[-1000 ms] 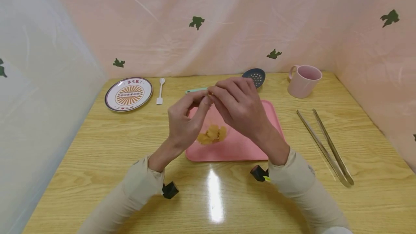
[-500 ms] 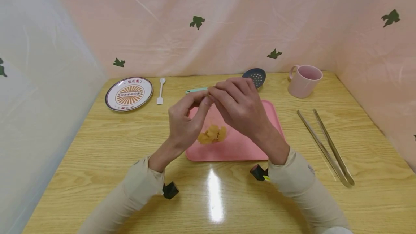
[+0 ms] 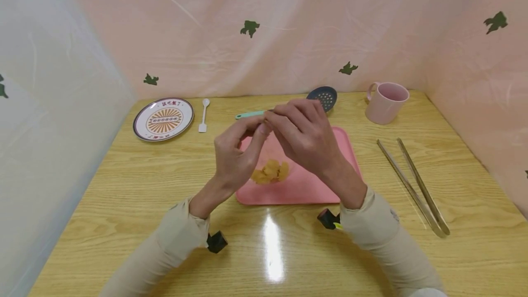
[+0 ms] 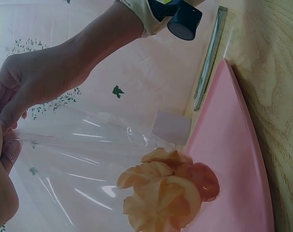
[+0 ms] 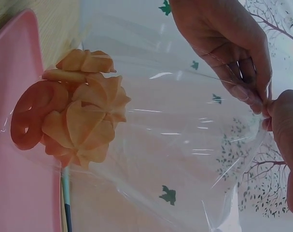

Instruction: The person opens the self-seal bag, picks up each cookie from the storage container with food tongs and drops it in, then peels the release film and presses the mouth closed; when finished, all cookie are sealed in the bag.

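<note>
A clear plastic bag [image 5: 185, 130] hangs from both hands over a pink tray [image 3: 305, 191], its top drawn together into a narrow neck. Several golden cookies [image 3: 270, 171] sit in the bottom of the bag, some shaped like flowers, one like a pretzel [image 5: 35, 113]. My left hand [image 3: 235, 152] pinches the neck between thumb and fingers. From the other side, my right hand [image 3: 307, 136] pinches the same spot, its fingertips touching the left ones. Both hands' fingers hide the neck itself, so whether a small tie is there I cannot tell.
At the back left are a patterned plate [image 3: 163, 119] and a small white spoon [image 3: 204, 116]. Behind the hands lies a slotted ladle [image 3: 323, 98] with a mint handle [image 3: 249, 114]. A pink mug [image 3: 386, 103] and metal tongs [image 3: 412, 187] are on the right.
Both hands stay almost in place, with slight finger movement at the bag's neck. The cookies have swung very slightly to the right.
</note>
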{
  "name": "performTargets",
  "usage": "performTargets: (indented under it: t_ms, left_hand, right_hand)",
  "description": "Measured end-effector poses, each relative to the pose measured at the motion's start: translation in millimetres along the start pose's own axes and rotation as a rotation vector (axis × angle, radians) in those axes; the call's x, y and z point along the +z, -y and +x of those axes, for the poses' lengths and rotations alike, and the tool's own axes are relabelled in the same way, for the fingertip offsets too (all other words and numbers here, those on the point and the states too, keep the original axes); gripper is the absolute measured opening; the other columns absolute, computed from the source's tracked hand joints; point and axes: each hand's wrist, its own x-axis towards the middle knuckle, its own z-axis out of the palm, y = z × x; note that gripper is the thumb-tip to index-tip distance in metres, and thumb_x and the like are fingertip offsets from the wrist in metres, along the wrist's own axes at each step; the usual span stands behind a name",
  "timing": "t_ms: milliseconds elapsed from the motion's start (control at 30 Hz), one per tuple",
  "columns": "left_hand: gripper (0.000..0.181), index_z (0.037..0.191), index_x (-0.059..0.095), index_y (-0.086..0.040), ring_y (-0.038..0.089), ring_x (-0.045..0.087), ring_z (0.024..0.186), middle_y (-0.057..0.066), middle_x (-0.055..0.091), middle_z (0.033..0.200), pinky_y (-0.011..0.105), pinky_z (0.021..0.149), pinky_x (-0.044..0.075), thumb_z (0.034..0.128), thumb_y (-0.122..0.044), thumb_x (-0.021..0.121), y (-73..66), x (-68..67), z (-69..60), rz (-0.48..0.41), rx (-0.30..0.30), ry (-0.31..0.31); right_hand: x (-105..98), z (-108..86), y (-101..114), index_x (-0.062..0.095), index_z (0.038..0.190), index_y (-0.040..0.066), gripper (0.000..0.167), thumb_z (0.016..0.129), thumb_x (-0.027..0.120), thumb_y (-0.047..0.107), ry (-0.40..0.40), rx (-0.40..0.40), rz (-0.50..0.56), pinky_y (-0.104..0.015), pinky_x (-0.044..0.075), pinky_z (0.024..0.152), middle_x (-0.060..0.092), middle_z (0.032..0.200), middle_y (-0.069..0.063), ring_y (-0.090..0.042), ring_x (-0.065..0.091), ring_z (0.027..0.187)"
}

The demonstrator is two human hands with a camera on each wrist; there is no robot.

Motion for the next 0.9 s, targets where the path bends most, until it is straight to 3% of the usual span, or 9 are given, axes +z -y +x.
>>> performTargets:
  t_ms: [367,567,900]
  left_hand:
    - [0.014,0.104,0.07,0.014,0.025,0.069,0.073,0.02,0.073,0.092,0.028,0.07,0.059,0.0911,0.017,0.064,-0.5,0.8,0.2,0.006,-0.005,0.0]
    - [0.014,0.104,0.069,0.014,0.028,0.07,0.072,0.021,0.074,0.092,0.027,0.07,0.059,0.0915,0.018,0.064,-0.7,1.0,-0.3,0.017,-0.009,0.011]
    - [0.016,0.105,0.07,0.013,0.027,0.071,0.074,0.02,0.073,0.093,0.028,0.071,0.06,0.0903,0.018,0.066,0.0,0.5,-1.4,0.046,-0.005,0.013]
  right_hand:
    - [3.2,-0.6,-0.2,0.073,0.104,-0.002,0.016,0.09,0.079,0.0,-0.032,-0.018,-0.039,-0.045,0.049,0.072,0.072,0.097,-0.014,-0.034,0.061,0.087]
    - [4.2,-1.5,-0.3,0.073,0.101,-0.001,0.006,0.096,0.071,0.001,-0.035,-0.004,-0.053,-0.045,0.049,0.072,0.072,0.094,-0.014,-0.033,0.062,0.086]
    - [-2.1,-1.4,-3.4,0.075,0.107,-0.003,0.014,0.1,0.07,0.008,0.023,-0.045,-0.042,-0.044,0.051,0.073,0.073,0.097,-0.014,-0.033,0.063,0.088]
